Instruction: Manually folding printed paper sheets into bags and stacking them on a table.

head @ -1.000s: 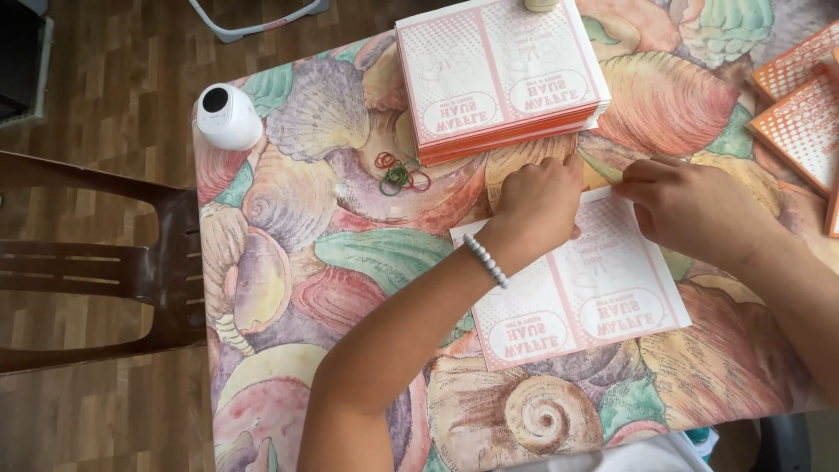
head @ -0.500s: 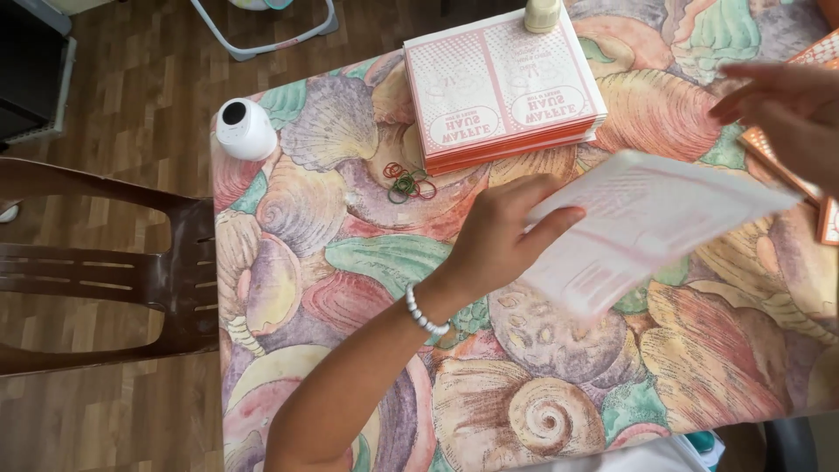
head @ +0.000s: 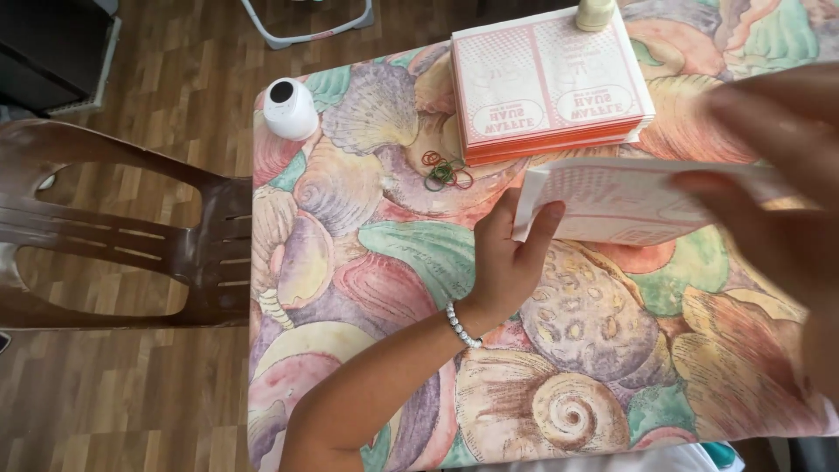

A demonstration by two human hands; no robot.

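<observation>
A flat pink-and-white printed paper sheet (head: pixel 629 199) is held up above the table with the shell-patterned cloth (head: pixel 367 262). My left hand (head: pixel 507 258) pinches its left edge, a beaded bracelet on the wrist. My right hand (head: pixel 769 166), blurred and close to the camera, grips the sheet's right side. Behind the sheet lies a stack of the same printed sheets with orange edges (head: pixel 546 83).
A small pile of coloured rubber bands (head: pixel 444 172) lies left of the stack. A white round container (head: pixel 290 108) stands at the table's far left corner. A pale bottle (head: pixel 594 12) sits behind the stack. A brown plastic chair (head: pixel 122 236) is left of the table on the wooden floor.
The sheet, flat on the table a second ago, has been lifted by both hands and raised toward the camera. My right hand has come much closer to the view.
</observation>
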